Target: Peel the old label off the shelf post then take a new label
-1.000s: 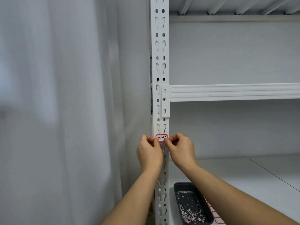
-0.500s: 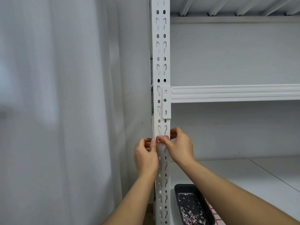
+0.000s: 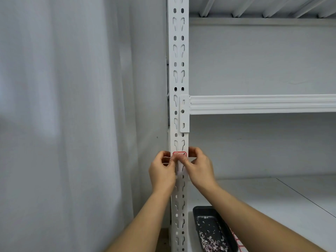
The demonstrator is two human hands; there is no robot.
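**A:** What were the fingers doing at that moment?

**B:** The fingertips of both hands met on the label (image 3: 179,154), which was stuck on the front of the post (image 3: 179,70). The left hand (image 3: 162,172) had its thumb and first finger pressed together at the lower left part of the label, with the other fingers curled. I think it was picking at an edge, but if the edge was already lifted, I cannot tell. The right hand (image 3: 199,169) had its thumb on the lower right part, with the fingers bent around the right side of the post.

**B:** Probably the right hand was there to steady the post side and to work the other corner.

**A:** And where was the label exactly?

**B:** On the post, a little below the bracket of the shelf beam (image 3: 261,104), with only its red upper border showing above the fingertips. It seemed not yet peeled off.

**A:** What lay further from the post?

**B:** To the right of the post and lower, on the shelf board (image 3: 272,200), stood a dark tray (image 3: 213,230) with small paper scraps, surely for the old pieces. Just beside the tray a sheet with red frames (image 3: 239,242) showed, maybe the new labels. To the left of the post hung a pale curtain (image 3: 63,124).
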